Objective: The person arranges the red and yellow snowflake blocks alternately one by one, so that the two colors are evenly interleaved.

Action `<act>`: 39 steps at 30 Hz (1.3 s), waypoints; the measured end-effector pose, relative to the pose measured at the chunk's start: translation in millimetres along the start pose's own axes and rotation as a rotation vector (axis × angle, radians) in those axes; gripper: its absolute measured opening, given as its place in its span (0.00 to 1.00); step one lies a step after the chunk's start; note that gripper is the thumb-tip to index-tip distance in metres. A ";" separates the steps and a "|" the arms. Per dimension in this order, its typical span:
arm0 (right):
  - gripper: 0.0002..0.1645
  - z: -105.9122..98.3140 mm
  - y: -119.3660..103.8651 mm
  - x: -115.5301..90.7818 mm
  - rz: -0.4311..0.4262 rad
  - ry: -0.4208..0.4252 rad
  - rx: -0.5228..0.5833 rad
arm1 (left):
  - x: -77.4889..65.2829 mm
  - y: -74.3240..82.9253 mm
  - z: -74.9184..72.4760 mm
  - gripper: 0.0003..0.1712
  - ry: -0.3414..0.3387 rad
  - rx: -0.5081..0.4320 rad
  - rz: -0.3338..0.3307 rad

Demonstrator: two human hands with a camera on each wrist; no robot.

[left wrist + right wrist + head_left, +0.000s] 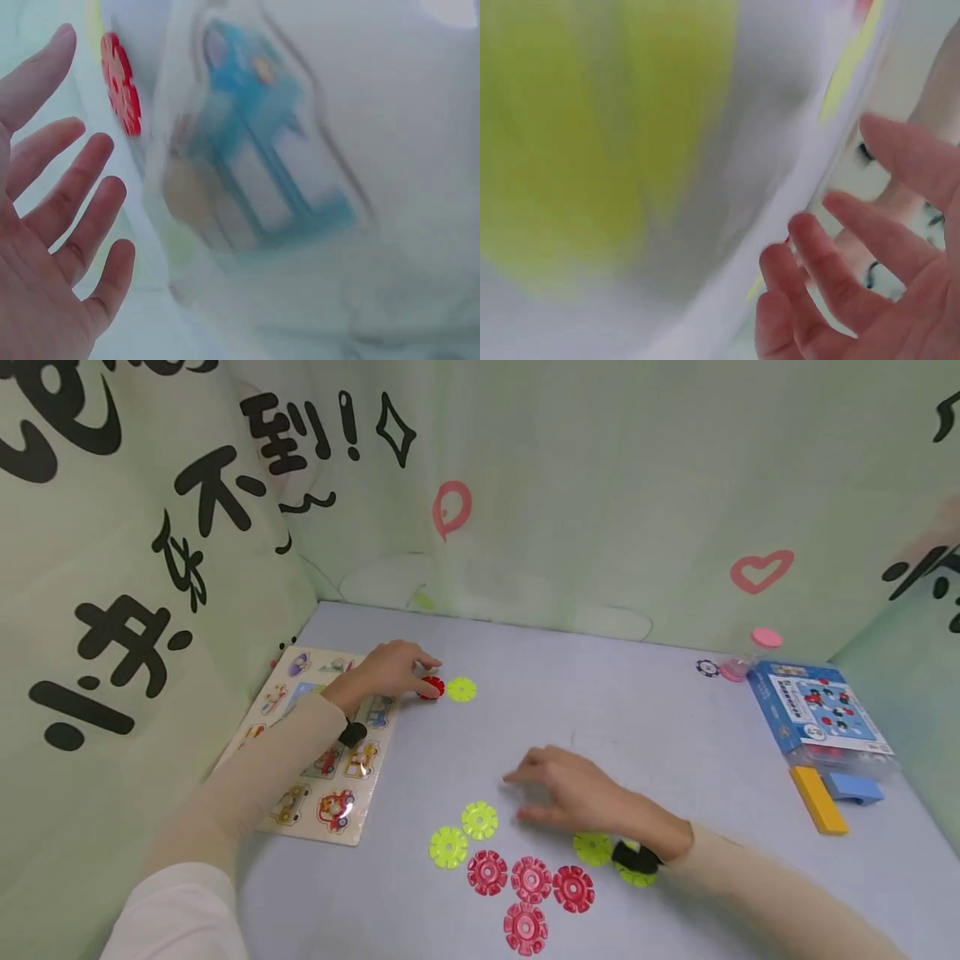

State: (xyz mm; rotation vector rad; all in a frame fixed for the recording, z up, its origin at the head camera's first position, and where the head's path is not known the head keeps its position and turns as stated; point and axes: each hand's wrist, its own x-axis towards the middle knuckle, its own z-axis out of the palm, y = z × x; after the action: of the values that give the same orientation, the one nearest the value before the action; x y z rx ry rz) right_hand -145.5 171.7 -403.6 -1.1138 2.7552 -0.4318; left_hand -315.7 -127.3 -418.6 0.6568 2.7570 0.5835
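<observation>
My left hand (392, 670) reaches over the right edge of a picture puzzle board (347, 825), its fingers spread. A red notched plastic disc (432, 687) lies by the thumb and partly behind it; in the left wrist view that red disc (120, 84) shows apart from the fingertips. A yellow-green disc (461, 690) sits just right of it. My right hand (577, 789) is over the middle of the table, fingers loosely bent and holding nothing. Near its wrist lie two yellow-green discs (592, 848), one partly covered by the wrist camera.
Several red discs (531, 880) form a cluster at the front, with two more yellow-green discs (448, 847) at their upper left. On the right are a blue box (825, 706), a yellow block (819, 800), a blue block (853, 788) and a pink-lidded bottle (752, 653). Printed curtains (570, 510) enclose the table.
</observation>
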 end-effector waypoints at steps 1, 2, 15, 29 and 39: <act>0.28 2.3 -8.1 -14.8 0.000 -0.020 0.016 | 1.7 2.1 1.0 0.36 -0.004 -0.002 0.007; 0.28 4.8 -15.3 -28.0 0.005 -0.037 0.027 | 3.5 4.6 2.1 0.35 -0.010 0.006 0.020; 0.36 34.2 -60.2 -74.3 0.120 -0.096 -0.155 | 14.6 26.9 11.9 0.32 -0.028 0.169 0.063; 0.28 29.3 -55.0 -62.1 0.169 -0.108 0.016 | 17.4 32.1 11.7 0.31 -0.026 0.162 0.047; 0.26 28.3 -46.4 -54.9 0.180 -0.125 0.165 | 18.8 33.2 12.0 0.31 -0.030 0.162 0.044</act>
State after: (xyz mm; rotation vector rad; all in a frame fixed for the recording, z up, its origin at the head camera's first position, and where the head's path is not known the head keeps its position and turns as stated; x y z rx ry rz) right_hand -69.1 172.3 -414.8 -0.8173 2.6264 -0.5344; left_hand -315.6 -87.3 -417.6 0.7572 2.7881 0.3584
